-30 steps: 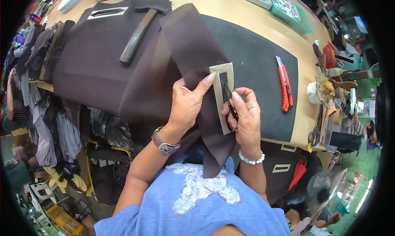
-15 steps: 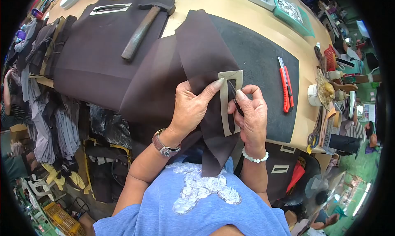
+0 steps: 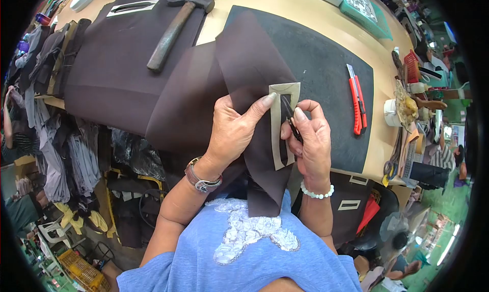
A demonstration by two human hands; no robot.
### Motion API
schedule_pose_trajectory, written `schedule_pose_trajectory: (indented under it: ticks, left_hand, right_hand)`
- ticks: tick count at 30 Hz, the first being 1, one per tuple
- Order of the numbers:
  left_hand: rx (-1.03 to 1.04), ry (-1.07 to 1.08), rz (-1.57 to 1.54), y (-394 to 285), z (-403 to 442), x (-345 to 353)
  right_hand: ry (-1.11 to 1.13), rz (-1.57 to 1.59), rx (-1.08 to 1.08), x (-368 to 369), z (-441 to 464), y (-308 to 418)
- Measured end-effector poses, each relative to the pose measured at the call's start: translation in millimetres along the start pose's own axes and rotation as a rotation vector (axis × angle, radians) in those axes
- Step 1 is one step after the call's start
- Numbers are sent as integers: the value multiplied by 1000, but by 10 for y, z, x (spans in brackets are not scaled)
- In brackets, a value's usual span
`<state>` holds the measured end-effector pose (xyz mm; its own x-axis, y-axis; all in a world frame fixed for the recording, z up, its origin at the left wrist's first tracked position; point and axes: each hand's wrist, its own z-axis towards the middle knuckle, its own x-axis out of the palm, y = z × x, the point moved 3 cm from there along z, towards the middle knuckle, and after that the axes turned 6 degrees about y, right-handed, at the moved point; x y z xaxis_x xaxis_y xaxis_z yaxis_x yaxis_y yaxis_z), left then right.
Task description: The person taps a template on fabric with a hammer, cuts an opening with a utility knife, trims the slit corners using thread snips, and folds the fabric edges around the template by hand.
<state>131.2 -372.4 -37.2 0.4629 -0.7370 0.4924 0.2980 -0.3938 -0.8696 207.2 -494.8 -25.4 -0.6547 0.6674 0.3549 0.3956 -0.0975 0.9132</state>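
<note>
A dark brown cloth [image 3: 254, 63] is pinched in my left hand [image 3: 234, 129], whose thumb presses on the upper left corner of a beige rectangular frame [image 3: 277, 134] on the cloth. The frame surrounds a narrow slot. Small black snips [image 3: 291, 120] are held in my right hand [image 3: 313, 142], closed around them, with the blades pointing up into the slot. The cloth's lower end hangs against the blue shirt.
A hammer [image 3: 173, 35] lies on more dark cloth [image 3: 117, 63] at the left. A red utility knife [image 3: 357, 101] rests on the black mat [image 3: 331, 78]. At the right edge stand a white pot [image 3: 391, 113] and scissors [image 3: 390, 170].
Both hands, the cloth and the beige frame have shifted a little to the right since the first frame. The snips' blades still lie at the slot.
</note>
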Motion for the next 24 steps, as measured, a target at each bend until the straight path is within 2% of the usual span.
schedule_pose_trajectory:
  ticks: [6, 9, 12, 16, 24]
  left_hand:
    - [-24, -18, 24, -14, -15, 4]
    - [-71, -35, 22, 21, 11, -10]
    - [-61, -106, 4, 58, 3, 13]
    - [31, -230, -16, 75, -42, 120]
    - [43, -271, 6, 99, -150, 168]
  right_hand:
    - [-20, 5, -12, -3, -8, -56]
    - [-91, -222, -50, 47, -70, -48]
    - [-125, -240, -38, 122, -220, -1]
    - [-151, -146, 10, 203, -321, -83]
    - [-195, -68, -121, 235, -242, -176]
